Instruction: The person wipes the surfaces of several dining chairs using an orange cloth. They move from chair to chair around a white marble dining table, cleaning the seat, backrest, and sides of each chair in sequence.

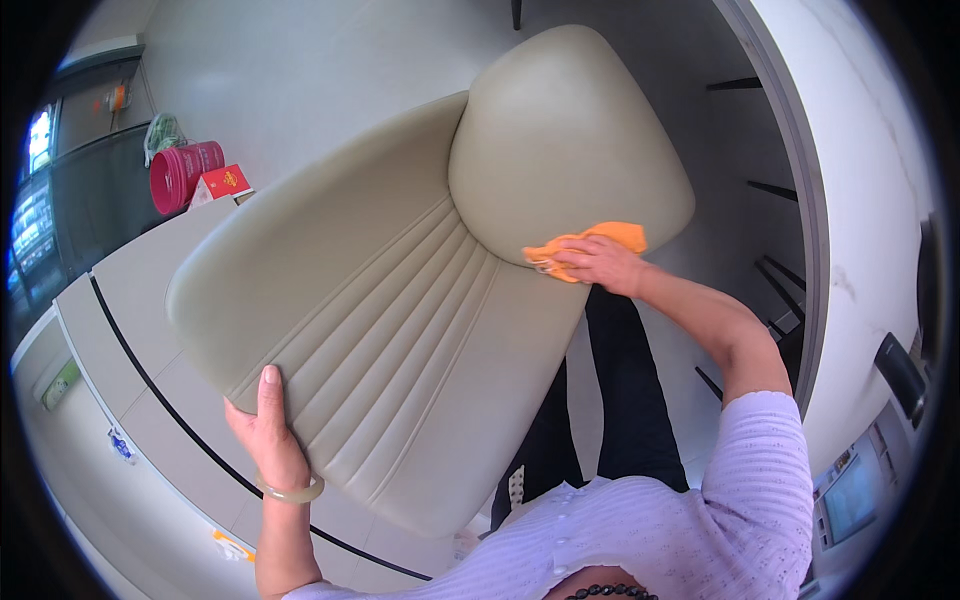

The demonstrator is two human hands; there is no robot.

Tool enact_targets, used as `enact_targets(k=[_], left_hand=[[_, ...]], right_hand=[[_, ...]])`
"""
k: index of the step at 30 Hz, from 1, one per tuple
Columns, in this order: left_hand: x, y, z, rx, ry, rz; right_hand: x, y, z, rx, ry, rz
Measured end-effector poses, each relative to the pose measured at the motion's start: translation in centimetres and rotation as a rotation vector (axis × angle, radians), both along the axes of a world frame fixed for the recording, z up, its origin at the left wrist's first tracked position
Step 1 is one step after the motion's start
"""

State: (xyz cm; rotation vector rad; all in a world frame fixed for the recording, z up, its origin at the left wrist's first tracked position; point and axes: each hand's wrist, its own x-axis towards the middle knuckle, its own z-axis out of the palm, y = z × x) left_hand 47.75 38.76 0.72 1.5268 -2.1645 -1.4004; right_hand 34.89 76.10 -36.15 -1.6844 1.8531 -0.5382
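A beige upholstered chair stands in front of me, its ribbed backrest [390, 330] leaning towards the lower left and its rounded seat cushion [562, 142] beyond. My left hand [270, 427], with a pale bangle at the wrist, grips the top edge of the backrest, the thumb on the front and the fingers hidden behind. On the seat's near right side, by the seam with the backrest, my right hand [604, 264] presses an orange cloth [619, 234], bunched under the fingers.
A marble-patterned table [862, 225] curves along the right, with dark chair legs [772, 191] under it. To the left are a low cabinet [165, 300], a pink bucket [174, 180] and a red box [223, 182]. My legs are close to the chair's near side.
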Motion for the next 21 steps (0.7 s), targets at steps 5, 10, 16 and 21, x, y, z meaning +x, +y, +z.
enact_targets(k=[5, 10, 16, 21], left_hand=[[-0.2, -0.1, -0.1, -0.007, 0.006, -0.003], [-0.3, 0.1, 0.0, -0.012, -0.014, -0.008], [-0.3, 0.9, -0.2, 0.009, 0.065, 0.023], [-0.2, 0.9, -0.4, -0.012, 0.071, 0.002]], right_hand=[[-2.0, 8.1, 1.9, 0.08, 0.168, -0.26], [-3.6, 4.6, 0.0, 0.118, 0.363, -0.754], [-10.9, -10.4, -1.2, 0.11, 0.574, -1.162], [-4.2, -15.3, -1.3, -0.35, 0.256, -0.53]])
